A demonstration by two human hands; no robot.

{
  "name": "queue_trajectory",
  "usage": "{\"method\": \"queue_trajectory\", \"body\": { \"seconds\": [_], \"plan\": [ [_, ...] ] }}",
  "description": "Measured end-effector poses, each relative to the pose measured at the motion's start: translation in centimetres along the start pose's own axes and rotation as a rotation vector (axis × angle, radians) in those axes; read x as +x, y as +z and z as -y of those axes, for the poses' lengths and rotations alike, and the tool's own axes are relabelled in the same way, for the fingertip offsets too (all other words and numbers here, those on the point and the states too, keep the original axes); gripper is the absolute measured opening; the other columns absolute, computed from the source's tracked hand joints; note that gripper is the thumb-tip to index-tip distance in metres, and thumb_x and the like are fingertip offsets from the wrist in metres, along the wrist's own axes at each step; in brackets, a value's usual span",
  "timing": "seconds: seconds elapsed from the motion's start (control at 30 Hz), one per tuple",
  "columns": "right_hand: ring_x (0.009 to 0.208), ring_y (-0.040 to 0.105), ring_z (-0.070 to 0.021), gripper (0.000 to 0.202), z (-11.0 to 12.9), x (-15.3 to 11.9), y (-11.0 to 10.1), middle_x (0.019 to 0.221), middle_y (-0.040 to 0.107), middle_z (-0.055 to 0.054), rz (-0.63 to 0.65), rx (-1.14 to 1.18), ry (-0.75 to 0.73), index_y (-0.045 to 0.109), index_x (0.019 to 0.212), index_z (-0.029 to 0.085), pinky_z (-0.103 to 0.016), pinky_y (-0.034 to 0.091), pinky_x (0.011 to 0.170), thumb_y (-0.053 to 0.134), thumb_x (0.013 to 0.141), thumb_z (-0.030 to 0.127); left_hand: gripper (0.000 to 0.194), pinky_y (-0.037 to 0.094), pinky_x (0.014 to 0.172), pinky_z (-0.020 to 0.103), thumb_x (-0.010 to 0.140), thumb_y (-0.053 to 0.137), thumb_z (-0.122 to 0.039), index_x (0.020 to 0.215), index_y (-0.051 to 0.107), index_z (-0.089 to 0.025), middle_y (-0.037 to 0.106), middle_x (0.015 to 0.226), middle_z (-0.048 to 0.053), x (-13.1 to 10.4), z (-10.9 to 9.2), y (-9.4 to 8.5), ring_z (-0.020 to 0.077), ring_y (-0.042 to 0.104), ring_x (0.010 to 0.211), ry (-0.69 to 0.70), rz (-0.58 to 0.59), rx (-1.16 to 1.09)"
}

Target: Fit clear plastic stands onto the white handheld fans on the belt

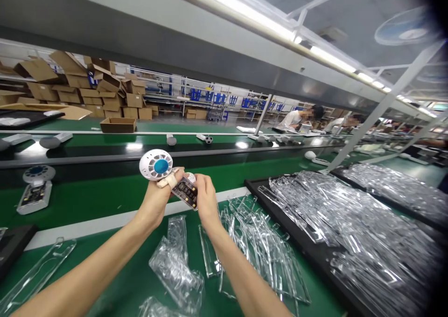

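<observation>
My left hand (156, 200) is clamped round the neck of the white device (145, 168), right hand (207, 198) pinching its circuit board (185, 192) above the bench (133, 279); head attached, board uncovered, clear frames (259, 247) still unfitted.

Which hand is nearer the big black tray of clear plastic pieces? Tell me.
Right. The right hand is a short way left of the black tray; the left hand is farther from it, on the right hand's left.
</observation>
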State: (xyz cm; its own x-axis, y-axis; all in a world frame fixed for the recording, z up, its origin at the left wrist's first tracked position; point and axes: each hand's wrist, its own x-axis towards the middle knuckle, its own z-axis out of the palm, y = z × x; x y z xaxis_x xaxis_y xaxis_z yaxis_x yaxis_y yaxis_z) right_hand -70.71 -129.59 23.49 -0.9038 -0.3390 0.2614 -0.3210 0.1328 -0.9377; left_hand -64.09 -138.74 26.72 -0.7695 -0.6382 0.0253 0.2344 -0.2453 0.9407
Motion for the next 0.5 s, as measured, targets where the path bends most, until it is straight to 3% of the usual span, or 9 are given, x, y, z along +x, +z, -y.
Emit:
{"method": "queue_trajectory", "body": {
  "seconds": [0.07,0.13,0.3,0.4,0.5],
  "plan": [
    [0.068,0.058,-0.0176,0.050,-0.6,1.4,0.8,0.072,0.063,-0.006,-0.069,0.019,0.083,0.061,0.073,0.015,-0.028,0.046,0.064,0.024,0.092,0.043,0.060,0.047,0.079,0.033,0.051,0.081,-0.049,0.098,0.066,-0.015,0.067,0.102,0.012,-0.4,-0.1,0.5,0.0268,0.061,0.096,0.110,-0.012,0.018],
    [0.058,0.054,-0.0161,0.052,-1.0,2.2,1.4,0.059,0.058,-0.004,-0.085,0.004,0.087,0.051,0.058,0.019,-0.027,0.043,0.058,0.021,0.092,0.043,0.057,0.047,0.081,0.033,0.052,0.080,-0.048,0.096,0.066,-0.015,0.067,0.103,0.013,-0.8,0.0,1.0,0.0274,0.061,0.098,0.169,-0.031,0.031],
    [0.059,0.053,-0.0153,0.051,-0.5,2.7,1.5,0.059,0.056,-0.003,-0.049,-0.103,0.040,0.045,0.056,0.021,-0.026,0.039,0.058,0.017,0.094,0.041,0.058,0.048,0.075,0.032,0.051,0.080,-0.048,0.097,0.066,-0.015,0.067,0.100,0.011,-0.4,0.2,1.0,0.0263,0.062,0.093,0.120,-0.051,0.012],
    [0.059,0.053,-0.0159,0.043,0.5,2.1,0.0,0.058,0.056,-0.001,0.095,-0.213,-0.013,0.048,0.057,0.020,-0.026,0.037,0.057,0.036,0.091,0.044,0.058,0.048,0.069,0.032,0.051,0.080,-0.048,0.096,0.066,-0.013,0.068,0.089,0.010,2.1,-0.2,-1.1,0.0244,0.062,0.082,-0.043,-0.035,0.043],
    [0.064,0.057,-0.0179,0.030,1.0,0.2,-2.8,0.063,0.060,-0.002,0.199,-0.499,-0.072,0.054,0.064,0.019,-0.028,0.037,0.063,0.053,0.086,0.039,0.052,0.046,0.069,0.034,0.053,0.079,-0.045,0.089,0.064,-0.010,0.065,0.084,0.009,6.1,-1.2,-6.2,0.0247,0.060,0.079,-0.061,-0.141,0.261]
  ]
}}
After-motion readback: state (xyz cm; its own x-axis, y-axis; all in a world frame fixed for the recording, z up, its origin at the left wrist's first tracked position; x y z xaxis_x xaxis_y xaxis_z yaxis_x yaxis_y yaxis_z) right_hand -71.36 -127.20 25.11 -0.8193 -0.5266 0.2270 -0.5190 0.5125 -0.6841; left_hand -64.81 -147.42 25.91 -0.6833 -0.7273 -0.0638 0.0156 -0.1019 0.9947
